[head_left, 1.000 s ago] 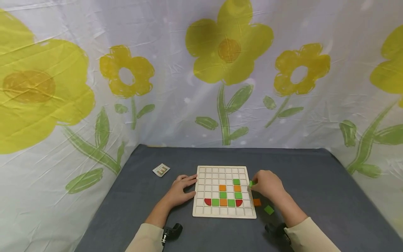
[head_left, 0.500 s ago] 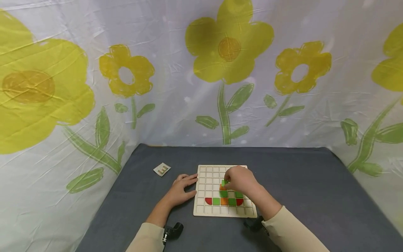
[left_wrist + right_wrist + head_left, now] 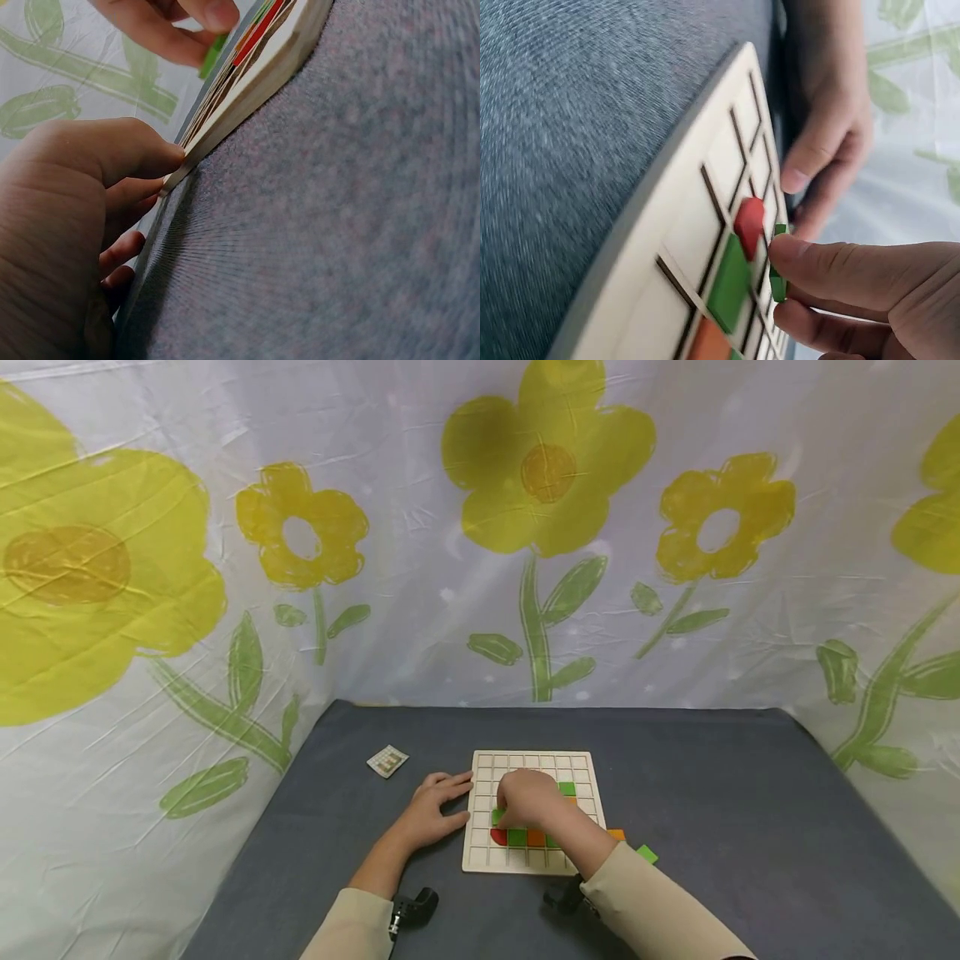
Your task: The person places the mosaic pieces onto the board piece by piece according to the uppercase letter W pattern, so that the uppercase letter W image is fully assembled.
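A pale wooden grid board lies on the dark cloth. My right hand is over its left half, pinching a green square tile between thumb and fingers. In the right wrist view that tile is close over the cells beside a red rounded piece. A green tile and an orange tile continue the row from the red piece. My left hand rests at the board's left edge, thumb and fingertips touching it. My right hand and forearm hide several tiles in the head view.
A small patterned card lies beyond my left hand. Right of the board are a loose orange tile and a loose green tile, partly behind my right sleeve. A flower-printed curtain hangs behind the table.
My right hand has carried the green tile from beyond the board's right edge leftward across the board and down close to the red piece. The left hand has stayed at the left edge.
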{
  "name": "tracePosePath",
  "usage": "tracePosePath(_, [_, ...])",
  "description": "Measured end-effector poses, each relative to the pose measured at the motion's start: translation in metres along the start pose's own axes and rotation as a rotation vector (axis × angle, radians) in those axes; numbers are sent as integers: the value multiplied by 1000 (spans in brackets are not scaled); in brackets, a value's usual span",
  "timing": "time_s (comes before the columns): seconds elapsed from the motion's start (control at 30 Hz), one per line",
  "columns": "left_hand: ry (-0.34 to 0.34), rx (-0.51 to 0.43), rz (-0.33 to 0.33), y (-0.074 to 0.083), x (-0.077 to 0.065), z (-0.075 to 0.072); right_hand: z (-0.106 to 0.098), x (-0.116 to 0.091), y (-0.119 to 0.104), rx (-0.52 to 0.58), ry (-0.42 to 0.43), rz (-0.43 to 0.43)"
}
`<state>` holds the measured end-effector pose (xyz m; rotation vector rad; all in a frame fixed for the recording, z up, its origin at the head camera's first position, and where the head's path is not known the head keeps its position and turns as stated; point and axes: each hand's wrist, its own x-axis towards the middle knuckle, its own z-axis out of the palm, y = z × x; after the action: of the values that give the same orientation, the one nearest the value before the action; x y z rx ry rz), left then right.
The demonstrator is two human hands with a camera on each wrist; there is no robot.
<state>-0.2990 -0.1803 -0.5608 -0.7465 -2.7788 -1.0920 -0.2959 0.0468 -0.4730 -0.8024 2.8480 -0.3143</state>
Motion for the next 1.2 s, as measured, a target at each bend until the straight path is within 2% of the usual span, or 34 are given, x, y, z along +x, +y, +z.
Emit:
tracePosePath(0.43, [-19,1,-18,0,-1,0,12,7,0,28,16,33])
tracePosePath(0.8, [-17,-1,5,-1,2,0,7,5,-12,-106,-8,79])
tracePosePath(0.87, [-16,0,3,-1,2,0,6,3,-11,-88,-12,79])
tracePosePath(1.0, [-8,-5,-9,-1,1,0,0,-5,-5,-40,32,66])
tracePosePath(1.2, [1,1,-19,-1,1,1,-12,-29,14,22,110,35])
